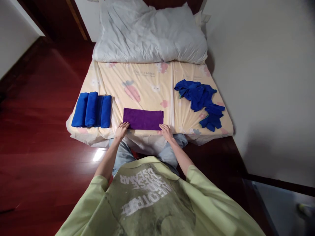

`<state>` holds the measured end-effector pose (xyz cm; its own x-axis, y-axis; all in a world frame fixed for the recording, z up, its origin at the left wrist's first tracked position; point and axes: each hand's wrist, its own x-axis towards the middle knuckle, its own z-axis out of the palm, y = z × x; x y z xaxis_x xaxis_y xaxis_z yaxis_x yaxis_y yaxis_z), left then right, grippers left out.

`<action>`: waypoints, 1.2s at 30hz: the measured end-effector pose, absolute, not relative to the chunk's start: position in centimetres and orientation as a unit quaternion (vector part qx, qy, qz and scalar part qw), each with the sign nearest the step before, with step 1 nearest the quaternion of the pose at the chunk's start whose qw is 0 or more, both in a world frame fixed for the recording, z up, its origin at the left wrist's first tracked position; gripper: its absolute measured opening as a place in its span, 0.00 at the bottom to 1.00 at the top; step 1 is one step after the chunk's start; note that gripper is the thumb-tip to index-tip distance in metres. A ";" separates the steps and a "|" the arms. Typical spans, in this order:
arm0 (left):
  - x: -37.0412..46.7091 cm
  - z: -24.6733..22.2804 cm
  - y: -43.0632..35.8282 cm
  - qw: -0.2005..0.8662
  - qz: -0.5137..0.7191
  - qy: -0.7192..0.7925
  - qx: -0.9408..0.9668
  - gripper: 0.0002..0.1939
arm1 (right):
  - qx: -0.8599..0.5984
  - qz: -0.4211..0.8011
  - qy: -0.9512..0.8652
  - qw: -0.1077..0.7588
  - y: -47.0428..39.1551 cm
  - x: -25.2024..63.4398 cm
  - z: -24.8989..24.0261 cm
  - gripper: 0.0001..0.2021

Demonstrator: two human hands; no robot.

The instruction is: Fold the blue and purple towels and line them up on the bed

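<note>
A purple cloth lies flat as a neat rectangle near the front edge of the bed. My left hand touches its front left corner, fingers together over the edge. At the front right corner my right hand has its fingertips on the cloth. Whether either hand pinches the fabric or only presses on it is too small to tell. Rolled or folded blue cloths sit side by side on the left of the bed. Crumpled blue cloths lie in a loose heap on the right.
The bed has a yellow patterned sheet. A large white quilt or pillow covers its far end. A pale wall runs along the right, and dark red floor spreads on the left.
</note>
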<state>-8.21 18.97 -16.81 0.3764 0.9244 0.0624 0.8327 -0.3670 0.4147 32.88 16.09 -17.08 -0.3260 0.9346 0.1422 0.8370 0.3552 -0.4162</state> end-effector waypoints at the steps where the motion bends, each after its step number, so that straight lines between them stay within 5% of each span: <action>1: -8.6 -16.8 18.6 0.160 0.148 0.533 0.818 0.29 | -0.546 0.139 -0.806 0.182 15.8 33.1 -17.0 0.29; 11: -9.9 -19.5 16.7 0.252 0.286 0.554 0.740 0.31 | -0.549 0.238 -0.746 0.292 13.4 33.2 -19.1 0.29; 18: -10.2 -18.8 17.4 0.318 0.321 0.603 0.658 0.19 | -0.614 0.298 -0.647 0.339 15.3 33.4 -19.8 0.17; 36: -9.1 -17.8 19.3 0.294 0.285 0.690 0.596 0.18 | -0.706 0.246 -0.603 0.279 19.0 32.7 -20.0 0.18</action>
<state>-9.13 19.28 -17.79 -0.1157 0.9911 -0.0662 0.6553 0.1263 0.7447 32.73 19.02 -19.96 0.1529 0.9882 -0.0111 0.7140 -0.1182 -0.6901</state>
